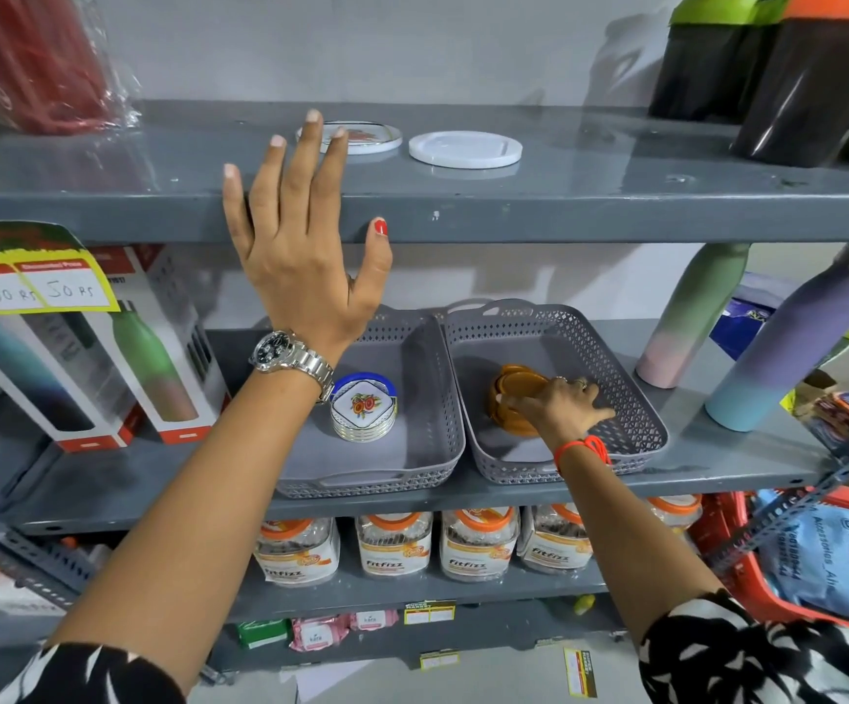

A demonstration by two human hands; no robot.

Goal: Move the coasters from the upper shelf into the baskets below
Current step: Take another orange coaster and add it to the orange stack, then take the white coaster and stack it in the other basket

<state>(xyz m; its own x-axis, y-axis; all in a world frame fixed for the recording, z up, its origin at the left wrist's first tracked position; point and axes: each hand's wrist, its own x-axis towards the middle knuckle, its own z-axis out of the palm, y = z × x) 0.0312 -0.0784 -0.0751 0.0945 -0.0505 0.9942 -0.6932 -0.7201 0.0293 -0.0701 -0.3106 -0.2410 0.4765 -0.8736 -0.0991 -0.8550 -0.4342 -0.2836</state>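
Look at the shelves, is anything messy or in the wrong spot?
Nothing is spilled or broken. Two round coasters still sit on the upper shelf: a printed one under the left hand's fingertips and a plain white one. The rest are stacked in the baskets below.

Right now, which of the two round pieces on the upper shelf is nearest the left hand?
The flower-printed coaster, under the left hand's fingertips. The plain white disc lies to its right, apart from the hand.

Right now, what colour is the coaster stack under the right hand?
Amber-brown; the coaster stack in the right basket shows best in the head view.
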